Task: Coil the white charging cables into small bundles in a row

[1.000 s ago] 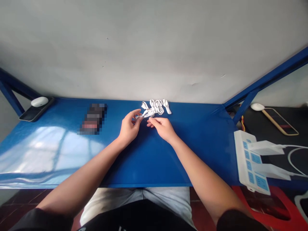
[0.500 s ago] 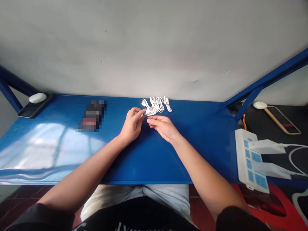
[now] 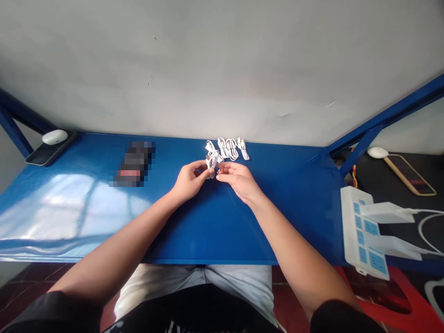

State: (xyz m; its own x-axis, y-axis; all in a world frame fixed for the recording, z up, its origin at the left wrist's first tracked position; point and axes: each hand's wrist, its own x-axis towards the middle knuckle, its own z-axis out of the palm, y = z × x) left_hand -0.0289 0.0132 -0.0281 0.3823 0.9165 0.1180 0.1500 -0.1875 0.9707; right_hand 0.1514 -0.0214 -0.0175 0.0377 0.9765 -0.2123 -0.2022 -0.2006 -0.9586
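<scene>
As left-hand fingers (image 3: 201, 164) pinch the white cable coil (image 3: 211, 156), it runs ahead lengthwise; right hand (image 3: 239, 181) fingertips beside, grip unclear.

The object on the worktop (image 3: 222, 231) left of centre (image 3: 132, 164) is pixelated beyond recognition. The left hand's (image 3: 189, 181) fingers (image 3: 200, 165) hide part of the white cable (image 3: 211, 157), and the ends of the bundled cables (image 3: 233, 149) are too small to identify. The power strip's (image 3: 360, 231) white cords (image 3: 425, 231) run off the right edge, and the lower right corner cuts off a red object (image 3: 391, 296).
</scene>
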